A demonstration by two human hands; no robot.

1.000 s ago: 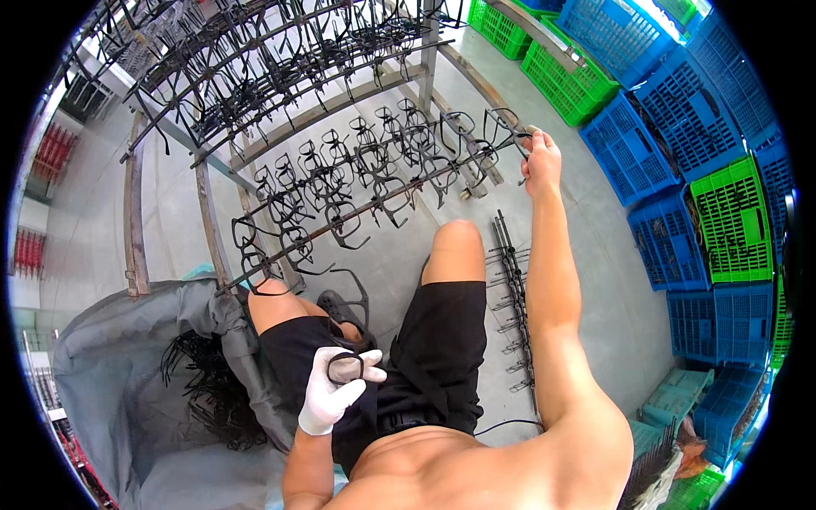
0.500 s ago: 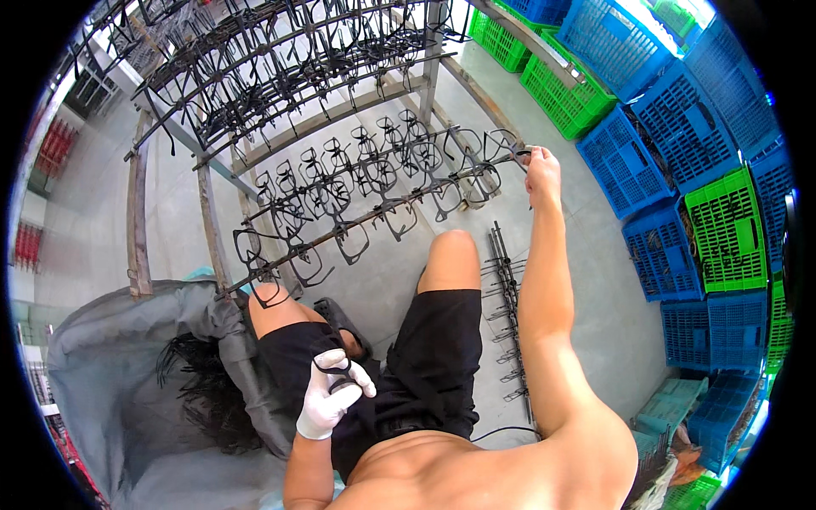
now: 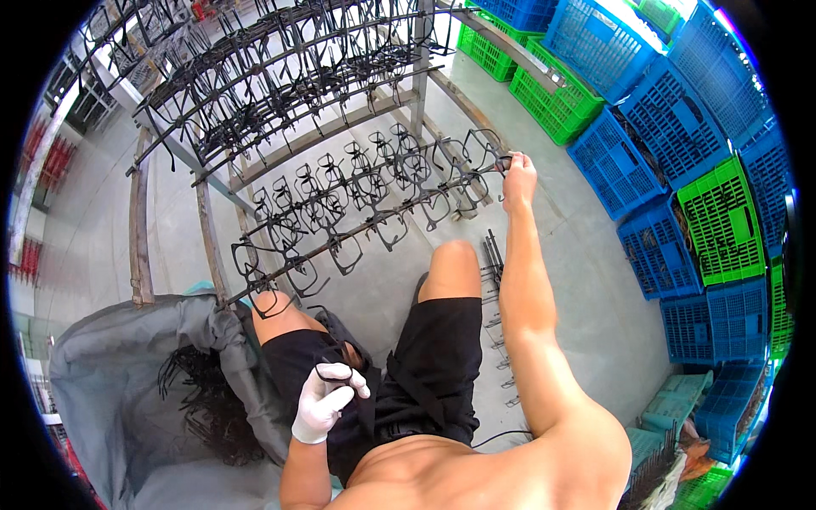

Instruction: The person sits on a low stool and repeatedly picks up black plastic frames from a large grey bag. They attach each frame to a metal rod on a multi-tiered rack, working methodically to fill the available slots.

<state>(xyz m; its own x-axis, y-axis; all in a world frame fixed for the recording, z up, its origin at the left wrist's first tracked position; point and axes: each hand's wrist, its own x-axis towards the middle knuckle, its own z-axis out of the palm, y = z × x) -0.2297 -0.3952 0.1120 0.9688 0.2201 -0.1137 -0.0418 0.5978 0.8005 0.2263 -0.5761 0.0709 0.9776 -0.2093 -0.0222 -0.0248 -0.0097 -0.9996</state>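
Right hand (image 3: pixel 518 180) has swung a bit left since the last frame, rod (image 3: pixel 357 229) coming along. Nearest on my feed: gloved left hand (image 3: pixel 321 406), fingers loosely curled by something thin and dark, can't tell if gripped. Beyond, the rod slants from near the left knee (image 3: pixel 270 301), its end closer to that hand, up rightward to my pinching right fingers, eyeglass frames (image 3: pixel 346 270) strung along it.

Black rod (image 3: pixel 370 222) slanting, upper end sitting in right hand (image 3: pixel 520 180); black frames (image 3: pixel 347 254) lining it; dark loop (image 3: pixel 321 371) curving in left hand (image 3: pixel 320 408).
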